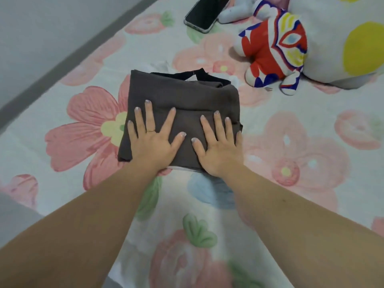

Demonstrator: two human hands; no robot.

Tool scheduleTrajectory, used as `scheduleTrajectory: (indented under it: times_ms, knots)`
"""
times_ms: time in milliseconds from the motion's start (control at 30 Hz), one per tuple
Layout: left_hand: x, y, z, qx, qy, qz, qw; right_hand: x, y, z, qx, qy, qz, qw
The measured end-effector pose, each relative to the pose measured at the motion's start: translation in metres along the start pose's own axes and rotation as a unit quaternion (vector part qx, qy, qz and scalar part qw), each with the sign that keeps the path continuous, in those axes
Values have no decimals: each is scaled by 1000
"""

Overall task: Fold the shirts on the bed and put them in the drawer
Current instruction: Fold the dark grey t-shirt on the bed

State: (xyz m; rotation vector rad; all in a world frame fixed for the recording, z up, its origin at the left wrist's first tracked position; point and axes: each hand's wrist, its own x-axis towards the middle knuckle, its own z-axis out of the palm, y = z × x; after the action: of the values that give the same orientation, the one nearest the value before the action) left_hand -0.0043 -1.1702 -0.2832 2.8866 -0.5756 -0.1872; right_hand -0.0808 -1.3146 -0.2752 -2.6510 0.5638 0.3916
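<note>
**Both hands flat on the folded shirt**

A dark grey-brown cotton shirt [182, 94], folded into a thick rectangle, lies on the bed [291, 125], whose sheet is white with large pink flowers and green leaves. Both hands lie on the near half of the shirt, palms down.

The left hand [154, 138] is spread wide, its fingers straight and fanned across the cloth, with a thin gold ring [150, 130] on one finger. The right hand [218, 146] lies just beside it, fingers also straight and slightly apart, and its outer edge reaches the right border of the fold. Neither hand grips anything; they only press on the fabric. The thumbs point toward each other and are close but apart.

Beyond the fingertips, the far edge of the shirt shows a black neckband [199, 75]. Under the heels of the hands a thin strip of white cloth [180, 167] peeks out from below the fold.

Farther ahead and to the right of the right hand lies a red, white, blue and yellow plush toy [274, 50], touching a white pillow with yellow spots [342, 38]. Well ahead of the hands, a black smartphone in a clear case [206, 13] lies screen up on the sheet.
</note>
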Motion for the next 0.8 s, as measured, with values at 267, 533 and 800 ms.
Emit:
scheduleTrajectory:
  times_ms: [267, 533, 800]
  knots:
    - [-38, 56, -37, -89, 26, 13, 996, -47, 22, -49, 293, 56, 31, 954]
    - [-202, 229, 0, -204, -129, 170, 955, -287, 188, -24, 502, 270, 379, 729]
    - [-280, 402, 51, -130, -257, 366, 885, -467, 329, -21, 455, 340, 567, 596]
